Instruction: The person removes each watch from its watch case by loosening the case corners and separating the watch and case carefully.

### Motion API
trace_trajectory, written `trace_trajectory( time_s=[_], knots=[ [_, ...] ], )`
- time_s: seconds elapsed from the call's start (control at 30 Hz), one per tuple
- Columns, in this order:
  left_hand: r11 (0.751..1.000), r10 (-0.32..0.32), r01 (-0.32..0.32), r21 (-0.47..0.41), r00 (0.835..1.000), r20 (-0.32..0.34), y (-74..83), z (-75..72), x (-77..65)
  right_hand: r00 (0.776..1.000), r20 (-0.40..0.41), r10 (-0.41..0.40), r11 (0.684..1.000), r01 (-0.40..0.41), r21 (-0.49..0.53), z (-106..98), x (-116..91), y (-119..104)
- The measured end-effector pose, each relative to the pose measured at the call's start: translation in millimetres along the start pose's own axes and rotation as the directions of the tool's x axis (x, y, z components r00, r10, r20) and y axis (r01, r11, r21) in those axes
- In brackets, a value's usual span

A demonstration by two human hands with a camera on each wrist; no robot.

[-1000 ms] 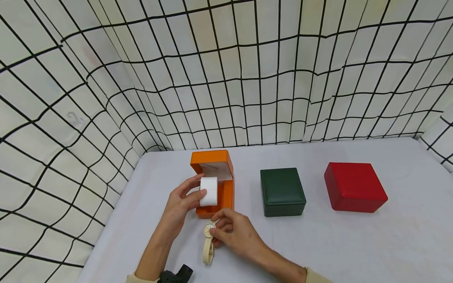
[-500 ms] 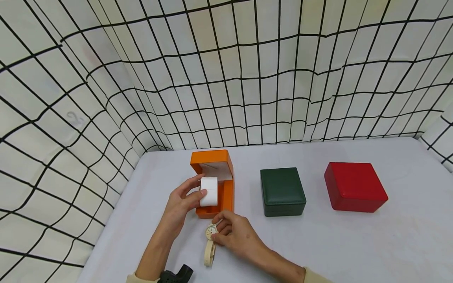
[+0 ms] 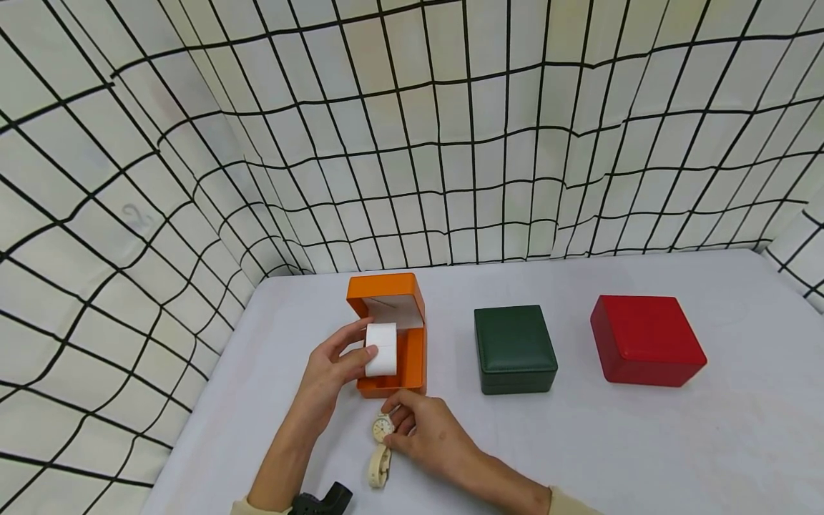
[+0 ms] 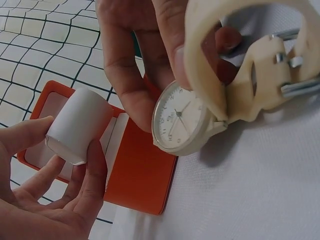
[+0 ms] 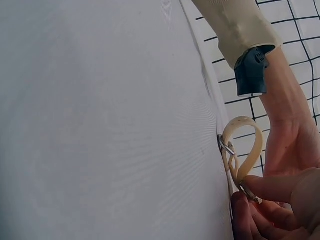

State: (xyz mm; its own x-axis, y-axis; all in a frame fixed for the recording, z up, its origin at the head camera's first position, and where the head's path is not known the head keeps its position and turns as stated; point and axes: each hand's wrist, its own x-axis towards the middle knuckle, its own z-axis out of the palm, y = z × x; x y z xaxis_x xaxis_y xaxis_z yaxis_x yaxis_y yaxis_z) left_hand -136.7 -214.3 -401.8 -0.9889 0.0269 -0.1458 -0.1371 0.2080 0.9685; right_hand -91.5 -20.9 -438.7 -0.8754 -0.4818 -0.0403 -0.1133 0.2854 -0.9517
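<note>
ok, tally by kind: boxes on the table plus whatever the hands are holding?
Boxes: 3 (open orange rectangular box, closed dark green box, closed red rectangular box)
Watches: 1 (round-faced watch with cream strap)
Cylinders: 1 (smooth white cylinder)
Total: 5

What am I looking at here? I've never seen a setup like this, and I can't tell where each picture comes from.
There is no machine doing the handling, just a person's bare hands. The wide picture comes from a camera worn on the head, looking forward and down; the two close ones come from cameras on the left and right wrists. On the white-covered table, from left to right in the wide picture, are an open orange box, a closed green box and a closed red box. The left hand holds a white cylinder. The right hand pinches a cream watch, its strap looped.
</note>
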Motion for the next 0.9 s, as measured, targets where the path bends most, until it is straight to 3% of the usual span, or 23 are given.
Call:
trace_trajectory(
  time_s=[0.4, 0.9],
  knots=[
    [1.000, -0.007, 0.007, 0.003, 1.000, 0.004, -1.5, -0.8, -0.5, 0.999, -0.037, -0.022, 0.968, 0.012, -0.252, 0.4, -0.1, -1.1],
    [1.000, -0.006, 0.006, -0.005, 1.000, -0.003, -0.8, -0.7, -0.1, 0.997, -0.063, -0.033, 0.969, 0.016, -0.248, -2.0, -2.3, -2.8]
  ],
)
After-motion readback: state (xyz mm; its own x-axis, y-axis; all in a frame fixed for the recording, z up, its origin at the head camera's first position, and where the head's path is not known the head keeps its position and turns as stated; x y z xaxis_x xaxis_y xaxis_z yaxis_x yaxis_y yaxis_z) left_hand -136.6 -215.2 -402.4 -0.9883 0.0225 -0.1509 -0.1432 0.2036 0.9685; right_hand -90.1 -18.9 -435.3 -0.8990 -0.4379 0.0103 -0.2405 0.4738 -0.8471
